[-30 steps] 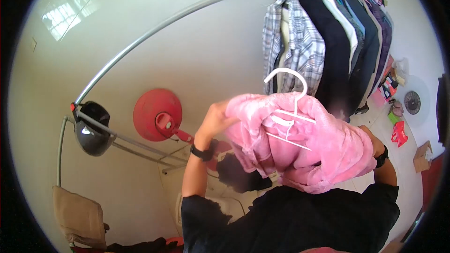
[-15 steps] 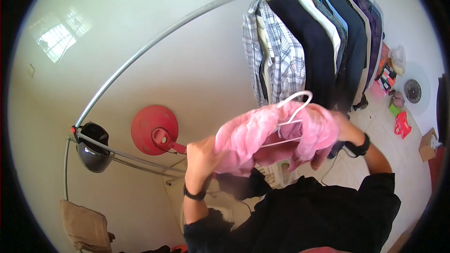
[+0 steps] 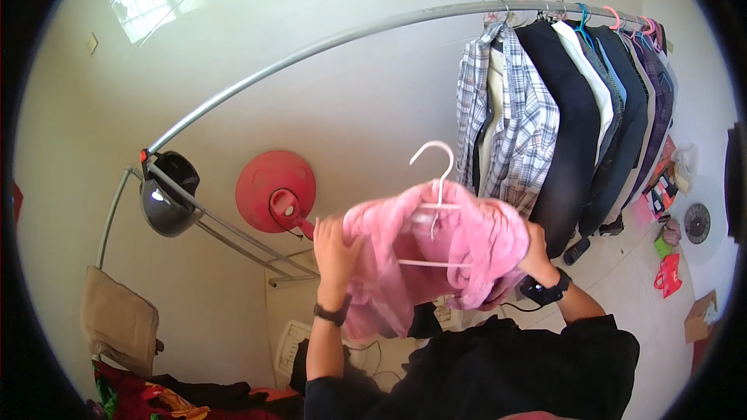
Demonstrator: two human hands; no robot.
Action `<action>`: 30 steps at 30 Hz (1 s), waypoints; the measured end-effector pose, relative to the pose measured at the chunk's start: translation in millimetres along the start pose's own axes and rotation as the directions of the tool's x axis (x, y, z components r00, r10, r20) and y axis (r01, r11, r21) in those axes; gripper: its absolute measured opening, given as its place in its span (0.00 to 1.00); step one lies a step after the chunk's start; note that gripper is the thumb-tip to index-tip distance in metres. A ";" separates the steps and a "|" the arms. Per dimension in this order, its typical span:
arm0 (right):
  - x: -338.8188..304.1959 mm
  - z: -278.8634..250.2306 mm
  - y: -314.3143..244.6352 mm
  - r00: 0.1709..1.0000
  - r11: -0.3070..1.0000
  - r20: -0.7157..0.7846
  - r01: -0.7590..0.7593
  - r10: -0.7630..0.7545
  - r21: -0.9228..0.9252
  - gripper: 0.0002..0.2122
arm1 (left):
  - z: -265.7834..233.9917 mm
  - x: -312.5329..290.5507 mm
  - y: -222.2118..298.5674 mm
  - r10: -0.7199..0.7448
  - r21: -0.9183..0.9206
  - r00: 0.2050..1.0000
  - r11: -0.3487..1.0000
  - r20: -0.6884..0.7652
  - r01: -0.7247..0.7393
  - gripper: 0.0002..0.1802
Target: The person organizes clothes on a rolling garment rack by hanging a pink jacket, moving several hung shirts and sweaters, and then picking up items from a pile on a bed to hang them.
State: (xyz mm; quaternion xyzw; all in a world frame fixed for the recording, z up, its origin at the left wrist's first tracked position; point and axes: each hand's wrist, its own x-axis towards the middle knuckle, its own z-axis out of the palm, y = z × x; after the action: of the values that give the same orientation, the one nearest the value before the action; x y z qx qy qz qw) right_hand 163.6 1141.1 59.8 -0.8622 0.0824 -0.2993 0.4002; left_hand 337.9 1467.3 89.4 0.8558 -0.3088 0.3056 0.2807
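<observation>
A pink fluffy garment (image 3: 377, 237) hangs on a white hanger (image 3: 442, 157) in front of me, its front parted so that the hanger's bars show inside. My left hand (image 3: 334, 257) is closed on the garment's left shoulder. On the opposite shoulder, my right hand (image 3: 535, 253) grips the cloth, its fingers partly hidden behind it. The hanger's hook stands up free, below the metal clothes rail (image 3: 311, 50) and apart from it. To the right of the hook, a plaid shirt (image 3: 517, 117) hangs on the rail.
Dark jackets (image 3: 572, 124) and other clothes crowd the rail's right end. A black helmet (image 3: 173, 194) hangs at its left end, near a red round fan-like object (image 3: 276, 190). A beige cloth (image 3: 118, 319) drapes the lower left frame. Bags and a cardboard box (image 3: 700, 315) lie at right.
My view has shifted, so the rail and clothes sit lower and further right. The pink garment has turned more upright, its hanger hook now standing up. Both hands keep their hold.
</observation>
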 end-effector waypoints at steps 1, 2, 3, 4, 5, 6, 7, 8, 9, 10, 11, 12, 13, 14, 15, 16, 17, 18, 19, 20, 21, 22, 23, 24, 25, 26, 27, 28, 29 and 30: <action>7.9 -4.8 -2.2 1.000 1.000 0.012 0.000 0.000 -0.005 0.15 | 8.7 10.8 7.7 -0.002 0.008 0.996 1.000 -0.086 0.003 0.19; 15.5 -9.0 -3.2 0.999 1.000 -0.036 -0.011 0.012 0.009 0.15 | 17.7 24.7 14.6 -0.001 0.021 0.993 1.000 -0.116 0.004 0.19; 23.1 -15.9 -5.9 0.995 1.000 -0.094 -0.026 0.028 0.017 0.15 | 28.5 43.8 20.7 0.005 0.024 0.990 1.000 -0.143 -0.002 0.19; 31.6 -23.0 -15.6 0.995 0.999 -0.086 -0.046 0.046 0.004 0.15 | 34.0 63.1 22.1 -0.040 -0.034 0.996 0.999 -0.077 0.038 0.18; 38.3 -28.9 -26.0 0.995 0.997 -0.076 -0.070 0.069 -0.009 0.15 | 40.4 80.6 21.8 -0.084 -0.091 0.996 0.992 -0.003 0.084 0.18; 44.5 -29.3 -33.3 0.993 0.999 -0.108 -0.043 0.043 0.004 0.16 | 44.3 97.6 21.2 -0.095 -0.083 0.995 0.992 0.026 0.097 0.22; 50.7 -36.0 -46.4 0.994 1.000 -0.112 -0.008 0.008 -0.002 0.16 | 53.4 117.5 22.8 -0.096 -0.091 0.994 0.991 0.054 0.100 0.26; 57.7 -43.8 -52.9 0.999 0.999 -0.040 -0.016 0.018 0.051 0.18 | 63.1 136.0 22.8 -0.007 -0.123 0.998 0.992 -0.070 -0.002 0.25; 65.2 -52.7 -58.1 0.999 0.995 0.028 -0.025 0.022 0.099 0.20 | 74.2 154.7 25.2 0.080 -0.147 0.977 0.983 -0.200 -0.110 0.25; 73.0 -57.6 -64.6 1.000 0.988 0.005 0.023 -0.025 0.153 0.19 | 80.0 172.8 31.6 0.059 -0.188 0.985 0.978 -0.163 -0.090 0.25; 79.5 -62.5 -70.5 0.998 0.977 -0.025 0.069 -0.066 0.200 0.19 | 87.7 191.3 39.1 0.044 -0.236 0.992 0.969 -0.122 -0.072 0.26; 85.6 -67.2 -74.3 0.998 0.981 -0.017 0.066 -0.064 0.183 0.20 | 96.9 209.5 41.8 0.053 -0.254 0.994 0.964 -0.097 -0.076 0.28; 92.3 -70.5 -81.4 0.999 0.981 -0.036 0.046 -0.040 0.190 0.19 | 103.1 227.2 45.8 0.059 -0.268 0.995 0.960 -0.075 -0.077 0.29; 100.5 -75.5 -85.9 0.998 0.981 -0.039 0.059 -0.052 0.184 0.18 | 115.8 244.5 51.1 0.062 -0.280 0.995 0.957 -0.074 -0.080 0.29; 109.3 -79.4 -89.9 0.997 0.982 -0.046 0.073 -0.066 0.176 0.18 | 130.3 261.9 56.2 0.052 -0.350 0.985 0.931 -0.163 -0.107 0.28; 118.5 -80.8 -90.6 0.996 0.985 -0.060 0.070 -0.061 0.160 0.18 | 146.3 278.5 63.4 0.037 -0.419 0.968 0.897 -0.250 -0.143 0.27; 130.4 -79.0 -89.4 0.997 0.973 -0.042 0.065 -0.057 0.221 0.17 | 157.2 291.1 68.2 0.038 -0.425 0.966 0.893 -0.255 -0.147 0.27; 141.9 -75.4 -88.4 0.998 0.958 -0.021 0.060 -0.056 0.282 0.17 | 167.7 302.2 72.4 -0.021 -0.415 0.978 0.907 -0.207 -0.069 0.26; 155.2 -71.6 -86.0 0.998 0.961 -0.018 0.064 -0.062 0.271 0.17 | 181.2 313.3 77.3 -0.087 -0.404 0.983 0.915 -0.160 0.015 0.24; 166.7 -63.1 -86.7 0.996 0.958 -0.053 0.081 -0.069 0.274 0.17 | 194.8 322.2 76.1 -0.099 -0.402 0.980 0.915 -0.172 0.022 0.24; 177.8 -52.9 -87.5 0.993 0.955 -0.085 0.097 -0.076 0.279 0.17 | 207.3 328.8 72.6 -0.137 -0.470 0.983 0.880 -0.120 0.065 0.26; 188.6 -45.7 -85.6 0.992 0.959 -0.085 0.109 -0.089 0.263 0.16 | 221.3 335.8 72.6 -0.160 -0.542 0.985 0.834 -0.059 0.103 0.29; 193.7 -39.2 -91.4 0.988 0.944 -0.118 0.128 -0.096 0.304 0.16 | 230.1 337.0 79.3 -0.155 -0.555 0.986 0.826 -0.060 0.096 0.29; 202.8 -36.0 -83.4 0.994 0.952 -0.088 0.086 -0.063 0.295 0.17 | 238.6 331.6 83.7 -0.139 -0.586 0.990 0.804 -0.020 0.101 0.29; 209.2 -34.6 -73.6 0.998 0.958 -0.065 0.043 -0.025 0.284 0.17 | 245.8 326.7 91.8 -0.115 -0.617 0.993 0.780 0.024 0.105 0.30; 213.5 -28.3 -71.7 0.999 0.962 -0.043 -0.018 0.031 0.274 0.17 | 250.5 320.0 86.5 -0.012 -0.666 0.997 0.743 0.078 0.061 0.32; 216.3 -22.1 -63.4 1.000 0.962 -0.019 0.011 -0.007 0.271 0.16 | 254.6 308.5 80.4 0.048 -0.713 0.984 0.695 0.172 0.091 0.33; 219.2 -18.1 -47.5 0.999 0.971 -0.040 0.007 0.003 0.240 0.16 | 245.1 293.6 95.1 0.004 -0.760 0.983 0.635 0.182 0.137 0.33; 220.6 -8.4 -37.2 0.999 0.975 -0.043 0.009 0.001 0.222 0.17 | 232.0 275.1 98.8 -0.056 -0.791 0.980 0.582 0.189 0.186 0.33; 218.7 3.6 -36.1 0.999 0.957 -0.029 0.026 -0.019 0.287 0.16 | 226.4 259.3 90.0 -0.129 -0.848 0.975 0.483 0.178 0.219 0.30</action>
State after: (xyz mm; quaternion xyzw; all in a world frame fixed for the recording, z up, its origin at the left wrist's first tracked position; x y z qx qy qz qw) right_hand 338.7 1084.0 183.2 -0.7918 0.0335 -0.3239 0.5168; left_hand 515.5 1164.5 147.8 0.6410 -0.3438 0.0419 0.6850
